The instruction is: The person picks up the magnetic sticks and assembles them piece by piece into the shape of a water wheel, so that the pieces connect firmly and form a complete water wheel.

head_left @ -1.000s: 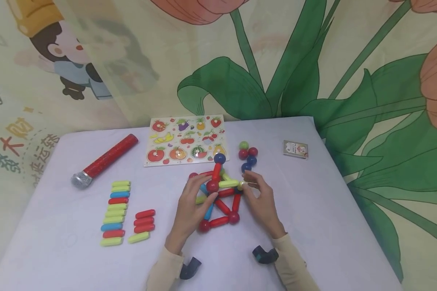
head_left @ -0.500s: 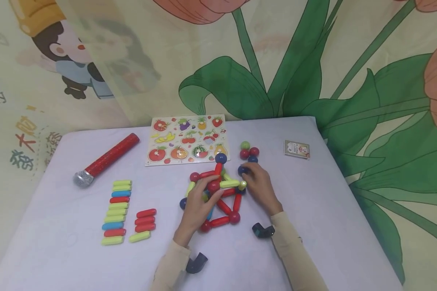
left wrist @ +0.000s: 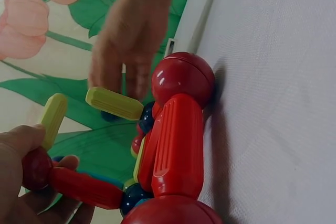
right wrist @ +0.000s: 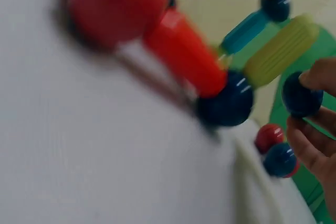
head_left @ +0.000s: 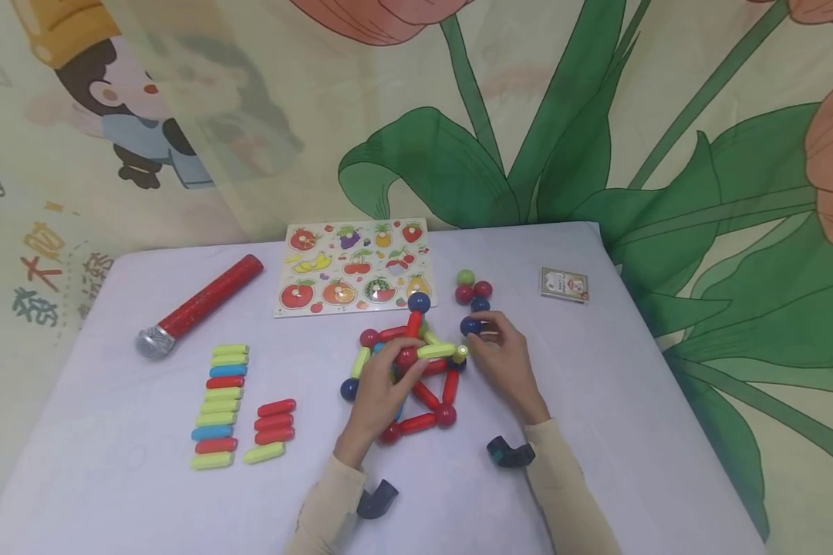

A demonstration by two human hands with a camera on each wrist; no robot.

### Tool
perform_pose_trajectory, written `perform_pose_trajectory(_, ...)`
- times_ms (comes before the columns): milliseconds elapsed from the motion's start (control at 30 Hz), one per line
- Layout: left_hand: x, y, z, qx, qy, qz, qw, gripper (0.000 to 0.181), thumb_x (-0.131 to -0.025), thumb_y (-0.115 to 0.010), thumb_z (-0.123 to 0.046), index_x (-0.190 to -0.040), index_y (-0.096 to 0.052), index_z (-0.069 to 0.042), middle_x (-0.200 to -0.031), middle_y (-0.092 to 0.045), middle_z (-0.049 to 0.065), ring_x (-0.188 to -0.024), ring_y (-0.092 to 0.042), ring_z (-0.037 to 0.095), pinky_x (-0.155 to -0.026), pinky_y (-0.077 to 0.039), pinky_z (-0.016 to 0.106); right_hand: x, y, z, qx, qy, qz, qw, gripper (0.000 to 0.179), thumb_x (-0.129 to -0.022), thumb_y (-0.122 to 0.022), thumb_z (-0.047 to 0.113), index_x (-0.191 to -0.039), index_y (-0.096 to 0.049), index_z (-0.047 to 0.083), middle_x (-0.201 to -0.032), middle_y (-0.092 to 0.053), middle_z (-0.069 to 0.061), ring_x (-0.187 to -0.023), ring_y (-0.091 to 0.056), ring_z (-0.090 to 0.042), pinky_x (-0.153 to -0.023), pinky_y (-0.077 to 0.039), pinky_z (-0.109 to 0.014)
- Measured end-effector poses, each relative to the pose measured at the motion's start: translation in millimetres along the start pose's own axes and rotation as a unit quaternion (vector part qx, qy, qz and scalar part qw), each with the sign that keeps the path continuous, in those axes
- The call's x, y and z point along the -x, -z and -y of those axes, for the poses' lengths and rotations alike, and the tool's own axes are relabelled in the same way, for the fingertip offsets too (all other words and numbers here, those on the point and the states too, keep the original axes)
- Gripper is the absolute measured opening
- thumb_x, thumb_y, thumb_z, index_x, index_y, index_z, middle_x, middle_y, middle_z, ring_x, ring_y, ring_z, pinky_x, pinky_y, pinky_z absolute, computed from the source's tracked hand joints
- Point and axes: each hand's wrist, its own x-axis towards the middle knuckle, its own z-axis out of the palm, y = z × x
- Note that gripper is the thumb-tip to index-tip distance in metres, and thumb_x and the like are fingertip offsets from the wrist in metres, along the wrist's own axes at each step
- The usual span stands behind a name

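Note:
My left hand (head_left: pixel 378 385) holds a red ball (head_left: pixel 406 356) at the top of a structure of magnetic rods and balls. From that ball a yellow rod (head_left: pixel 435 351) reaches right, and a red rod with a blue ball (head_left: pixel 419 303) on its end stands behind. My right hand (head_left: pixel 505 362) pinches a dark blue ball (head_left: pixel 469 326) just right of the structure. In the right wrist view this pinched blue ball (right wrist: pixel 302 94) is apart from an upright yellow rod (right wrist: pixel 282 51). My left palm hides part of the structure's left side.
Behind my right hand lie loose balls, a green one (head_left: pixel 466 277), two red and a blue (head_left: pixel 480 305). Several loose rods (head_left: pixel 222 393) lie in columns at left. A red microphone (head_left: pixel 204 301), a fruit puzzle board (head_left: pixel 350 308) and a card box (head_left: pixel 564 284) lie farther back.
My right hand has left the end of the yellow rod, pinched a loose blue ball and shifted it slightly. My left fingers have moved in around the red ball.

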Motion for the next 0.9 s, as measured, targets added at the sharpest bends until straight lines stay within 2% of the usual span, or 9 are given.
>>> perform_pose_trajectory(100,0.1,-0.2,0.5,0.003,0.001,-0.004,1.0000,0.032,-0.088,-0.070,-0.017,-0.118,-0.061,-0.009,-0.116,-0.064,-0.002,-0.113,-0.056,0.017,-0.101,-0.045,0.046,10.8,9.3,17.7,-0.123,0.030,-0.001,0.9920,0.037,-0.087,-0.063,-0.005,-0.123,-0.052,-0.005,-0.121,-0.056,-0.024,-0.103,-0.061,-0.016,-0.090,-0.051,-0.024)
perform_pose_trajectory(200,0.6,-0.6,1.2,0.005,0.005,-0.007,1.0000,0.031,-0.088,-0.070,-0.016,-0.118,-0.061,-0.010,-0.115,-0.064,0.001,-0.111,-0.057,0.016,-0.100,-0.046,0.045,19.3,11.9,26.6,-0.178,0.055,0.015,0.9825,0.038,-0.087,-0.061,-0.010,-0.123,-0.049,-0.009,-0.120,-0.056,-0.023,-0.105,-0.060,-0.011,-0.091,-0.050,-0.021)
perform_pose_trajectory(333,0.9,-1.4,1.8,0.006,0.003,-0.011,0.9999,0.031,-0.089,-0.069,-0.016,-0.117,-0.060,-0.010,-0.114,-0.065,0.002,-0.109,-0.057,0.016,-0.099,-0.046,0.044,25.4,9.4,38.6,-0.162,0.056,0.046,0.9841,0.037,-0.087,-0.059,-0.011,-0.123,-0.049,-0.009,-0.119,-0.057,-0.020,-0.108,-0.059,-0.009,-0.095,-0.048,-0.024)
perform_pose_trajectory(433,0.7,-1.7,2.2,0.008,0.000,-0.013,0.9999,0.030,-0.089,-0.069,-0.016,-0.117,-0.060,-0.010,-0.114,-0.065,0.001,-0.109,-0.058,0.015,-0.099,-0.046,0.043,26.6,7.5,45.6,-0.143,0.052,0.058,0.9866,0.036,-0.087,-0.058,-0.012,-0.122,-0.048,-0.011,-0.119,-0.055,-0.025,-0.108,-0.058,-0.006,-0.096,-0.048,-0.025)
perform_pose_trajectory(633,0.3,-1.8,3.8,0.009,-0.004,-0.017,0.9998,0.030,-0.089,-0.069,-0.017,-0.117,-0.061,-0.009,-0.113,-0.065,0.001,-0.108,-0.058,0.015,-0.099,-0.046,0.044,23.1,1.5,26.6,-0.144,0.049,0.062,0.9864,0.039,-0.089,-0.058,-0.010,-0.126,-0.048,-0.008,-0.122,-0.055,-0.025,-0.107,-0.058,-0.005,-0.094,-0.048,-0.021)
perform_pose_trajectory(733,0.3,-0.5,4.6,0.003,-0.010,-0.009,0.9999,0.035,-0.089,-0.069,-0.018,-0.121,-0.060,-0.009,-0.118,-0.064,0.000,-0.112,-0.057,0.016,-0.100,-0.046,0.044,23.1,0.8,21.9,-0.144,0.051,0.063,0.9863,0.039,-0.090,-0.058,-0.007,-0.128,-0.048,-0.007,-0.122,-0.055,-0.025,-0.106,-0.058,-0.006,-0.092,-0.049,-0.019)
perform_pose_trajectory(833,3.4,7.7,5.1,-0.001,0.003,0.005,1.0000,0.045,-0.089,-0.070,-0.021,-0.130,-0.054,-0.015,-0.125,-0.061,-0.001,-0.117,-0.056,0.017,-0.099,-0.046,0.045,24.9,1.6,19.3,-0.144,0.048,0.054,0.9870,0.039,-0.092,-0.056,-0.002,-0.130,-0.047,-0.007,-0.121,-0.056,-0.026,-0.106,-0.058,-0.007,-0.089,-0.050,-0.019)
perform_pose_trajectory(900,9.1,20.0,6.9,0.000,0.020,0.007,0.9998,0.050,-0.089,-0.069,-0.023,-0.135,-0.050,-0.016,-0.129,-0.059,0.002,-0.118,-0.055,0.019,-0.098,-0.047,0.046,27.9,2.7,17.0,-0.137,0.037,0.038,0.9891,0.038,-0.094,-0.055,0.001,-0.131,-0.047,-0.006,-0.120,-0.057,-0.025,-0.106,-0.058,-0.008,-0.089,-0.050,-0.018)
